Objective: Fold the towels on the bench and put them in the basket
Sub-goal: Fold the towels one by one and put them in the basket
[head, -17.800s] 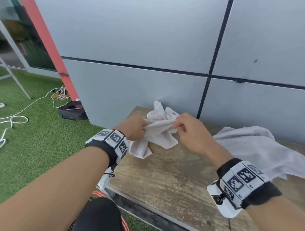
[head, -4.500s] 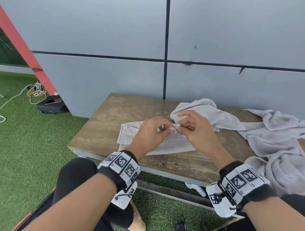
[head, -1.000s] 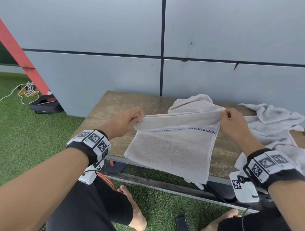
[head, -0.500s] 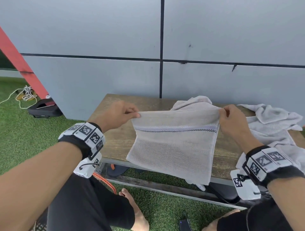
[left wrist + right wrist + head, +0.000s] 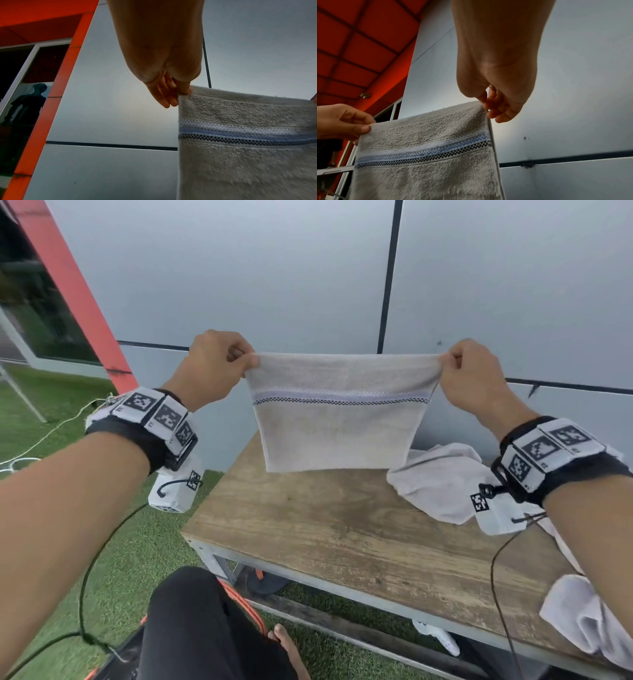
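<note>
The grey towel (image 5: pixel 337 419) hangs in the air above the far edge of the table (image 5: pixel 342 535), its lower hem just clear of the wood. The left hand (image 5: pixel 212 364) pinches the upper left corner between thumb and fingers, and the right hand (image 5: pixel 474 374) pinches the upper right corner the same way, so the top edge is pulled straight. It looks light, soft and limp terry, likely to sag or twist wherever it is unsupported, so the two top corners are the sound places to hold. More crumpled towels (image 5: pixel 442 484) lie on the table, right of the held one. Half a second earlier the towel draped over the table's near edge; now it is lifted higher and hangs free.
</note>
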